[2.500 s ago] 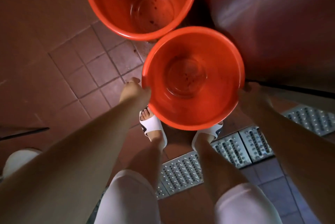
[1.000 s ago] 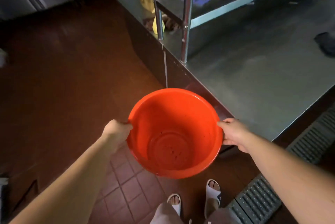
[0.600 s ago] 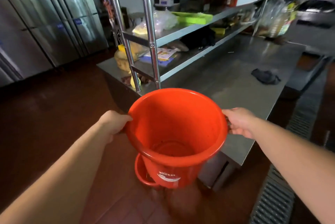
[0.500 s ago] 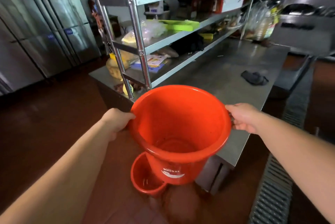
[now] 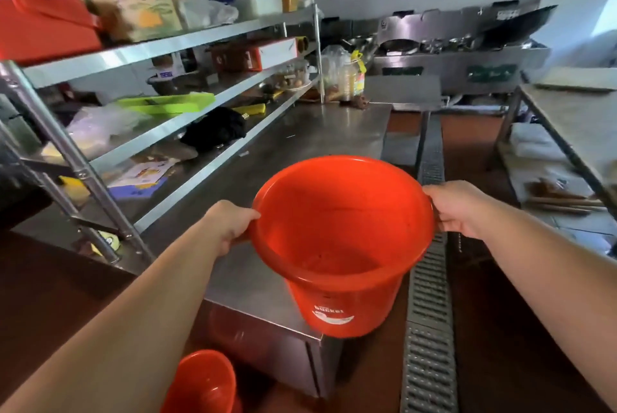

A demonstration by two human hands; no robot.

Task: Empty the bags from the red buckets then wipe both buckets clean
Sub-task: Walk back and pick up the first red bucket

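Note:
I hold an empty red bucket [image 5: 340, 245] in the air at the near corner of a steel counter [image 5: 300, 142]. My left hand [image 5: 230, 224] grips its rim on the left side. My right hand [image 5: 457, 207] grips the rim on the right. The bucket is upright and tilted slightly toward me, with a white label low on its wall. A second red bucket [image 5: 203, 382] stands on the floor below, at the bottom edge of the view, beside the counter's base. No bag shows in either bucket.
Steel shelves [image 5: 160, 45] over the counter's left carry boxes, bags and a black cloth [image 5: 217, 128]. A metal floor drain grate [image 5: 429, 279] runs along the counter's right side. Another steel table [image 5: 574, 125] stands at the right; cooking stations [image 5: 450, 55] line the back wall.
I have lifted the bucket from the floor up to counter height, still held by both hands. My view has risen from the floor to the kitchen; the other bucket stays on the floor.

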